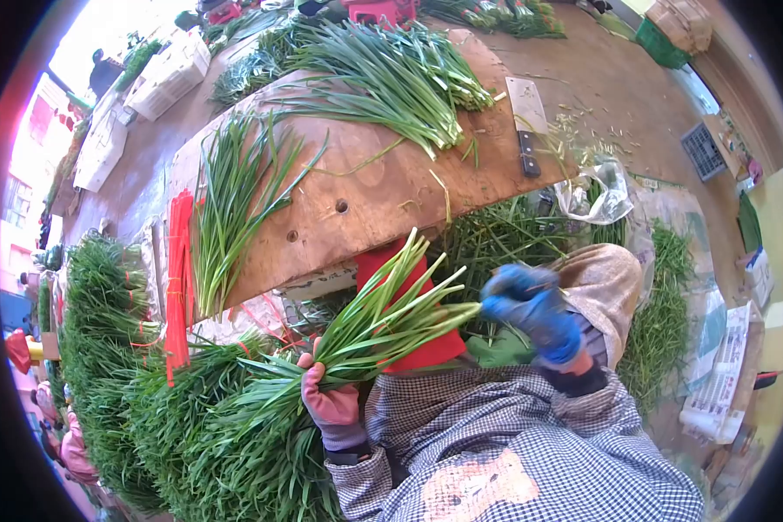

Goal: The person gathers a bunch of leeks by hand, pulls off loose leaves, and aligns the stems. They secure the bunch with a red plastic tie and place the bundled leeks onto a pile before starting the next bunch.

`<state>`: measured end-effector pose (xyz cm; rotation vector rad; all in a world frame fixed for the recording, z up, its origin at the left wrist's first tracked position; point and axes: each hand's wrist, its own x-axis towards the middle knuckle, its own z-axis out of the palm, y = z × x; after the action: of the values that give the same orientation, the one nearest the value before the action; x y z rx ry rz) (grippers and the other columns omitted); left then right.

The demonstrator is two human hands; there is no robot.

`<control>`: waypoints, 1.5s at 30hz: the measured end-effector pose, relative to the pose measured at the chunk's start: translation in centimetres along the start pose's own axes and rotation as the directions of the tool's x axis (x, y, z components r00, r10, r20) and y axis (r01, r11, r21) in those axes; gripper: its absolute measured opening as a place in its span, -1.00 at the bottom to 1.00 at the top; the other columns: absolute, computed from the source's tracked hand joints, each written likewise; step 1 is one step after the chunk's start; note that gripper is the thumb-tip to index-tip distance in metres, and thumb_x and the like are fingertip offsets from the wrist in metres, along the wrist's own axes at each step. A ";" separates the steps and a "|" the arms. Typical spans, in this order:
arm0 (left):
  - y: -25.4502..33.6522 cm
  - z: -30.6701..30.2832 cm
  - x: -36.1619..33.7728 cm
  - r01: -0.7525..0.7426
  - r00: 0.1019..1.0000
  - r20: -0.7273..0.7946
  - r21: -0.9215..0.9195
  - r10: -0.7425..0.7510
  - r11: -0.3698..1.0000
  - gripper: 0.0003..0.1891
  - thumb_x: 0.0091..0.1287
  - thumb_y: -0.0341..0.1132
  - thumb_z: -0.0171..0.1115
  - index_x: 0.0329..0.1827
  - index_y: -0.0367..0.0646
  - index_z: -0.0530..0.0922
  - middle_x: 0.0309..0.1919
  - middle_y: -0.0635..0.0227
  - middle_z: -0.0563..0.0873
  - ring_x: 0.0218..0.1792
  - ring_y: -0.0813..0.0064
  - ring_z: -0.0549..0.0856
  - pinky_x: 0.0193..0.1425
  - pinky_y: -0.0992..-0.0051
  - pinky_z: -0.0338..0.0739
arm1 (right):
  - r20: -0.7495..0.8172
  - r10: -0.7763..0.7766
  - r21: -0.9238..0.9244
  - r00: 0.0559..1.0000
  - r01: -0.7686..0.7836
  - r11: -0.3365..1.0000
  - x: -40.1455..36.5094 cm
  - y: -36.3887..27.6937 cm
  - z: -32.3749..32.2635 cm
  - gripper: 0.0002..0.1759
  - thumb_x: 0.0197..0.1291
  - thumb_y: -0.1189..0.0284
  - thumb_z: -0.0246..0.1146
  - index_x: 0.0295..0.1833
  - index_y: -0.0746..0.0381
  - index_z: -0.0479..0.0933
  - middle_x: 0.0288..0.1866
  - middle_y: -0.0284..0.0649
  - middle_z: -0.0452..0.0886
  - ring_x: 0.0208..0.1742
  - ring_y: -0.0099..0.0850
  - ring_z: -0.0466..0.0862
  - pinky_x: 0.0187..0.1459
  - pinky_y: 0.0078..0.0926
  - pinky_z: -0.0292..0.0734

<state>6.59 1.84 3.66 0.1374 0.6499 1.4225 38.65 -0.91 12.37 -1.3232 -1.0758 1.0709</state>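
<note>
My left hand [329,396], in a pink glove, is closed round a bunch of long garlic greens [383,326]. The pale stem ends fan out to the upper right, and the leaves trail to the lower left. At the tip of the lowest stem is my right hand [531,313] in a blue glove, its fingers smeared by motion. Beneath the held bunch shows a red cloth or sheet [422,348] by my lap. A wooden board [357,209] stands in front of me, with a small loose bunch of greens [235,200] at its left.
A cleaver [526,113] lies on the board's right edge, beside a larger heap of greens [391,78]. Red ties [179,278] hang from its left corner. Stacked bundles [209,426] fill the left side. At right are a plastic bag [600,191] and loose trimmings [657,322].
</note>
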 end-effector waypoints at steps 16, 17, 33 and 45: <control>-0.3 -0.1 -0.1 0.017 1.000 0.006 0.008 -0.017 1.000 -0.67 0.32 -0.49 0.07 0.14 -0.07 0.46 0.26 0.09 0.56 0.26 0.09 0.55 0.23 -0.15 0.53 | 0.153 -0.181 -0.444 0.971 0.231 0.866 0.2 5.8 1.0 -0.85 0.01 0.46 0.40 -0.28 0.26 0.65 -0.36 -0.12 0.61 -0.32 -0.21 0.65 -0.26 -0.34 0.56; -0.3 -0.3 -0.1 0.014 1.000 0.001 0.005 -0.014 1.000 -0.67 0.32 -0.49 0.07 0.14 -0.07 0.46 0.26 0.09 0.56 0.26 0.09 0.55 0.23 -0.15 0.53 | 0.159 -0.179 -0.443 0.971 0.232 0.866 0.4 6.4 1.1 -0.85 0.01 0.46 0.40 -0.28 0.26 0.65 -0.36 -0.12 0.61 -0.32 -0.21 0.65 -0.26 -0.34 0.56; -0.5 0.3 -0.1 -0.005 0.999 -0.034 0.032 0.006 0.999 -0.64 0.30 -0.49 0.10 0.17 -0.05 0.45 0.25 0.08 0.56 0.24 0.13 0.57 0.23 -0.06 0.56 | 0.355 -0.052 -0.755 0.933 0.319 0.573 1.9 7.8 3.2 -0.90 0.05 0.49 0.30 -0.30 0.25 0.66 -0.41 -0.04 0.62 -0.33 -0.12 0.64 -0.26 -0.30 0.57; -1.1 1.3 0.2 0.006 1.000 0.013 0.040 -0.006 0.999 -0.65 0.29 -0.49 0.12 0.15 -0.05 0.46 0.23 0.11 0.58 0.22 0.16 0.58 0.26 -0.01 0.54 | 0.003 -0.019 0.008 1.000 0.019 1.000 0.1 4.9 -0.7 -0.86 0.08 0.62 0.38 -0.22 0.24 0.71 -0.35 -0.32 0.64 -0.34 -0.56 0.60 -0.30 -0.55 0.51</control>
<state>8.21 2.17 4.10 0.1759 0.6677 1.4025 39.45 -1.01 7.44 -1.3034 -1.0835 1.0627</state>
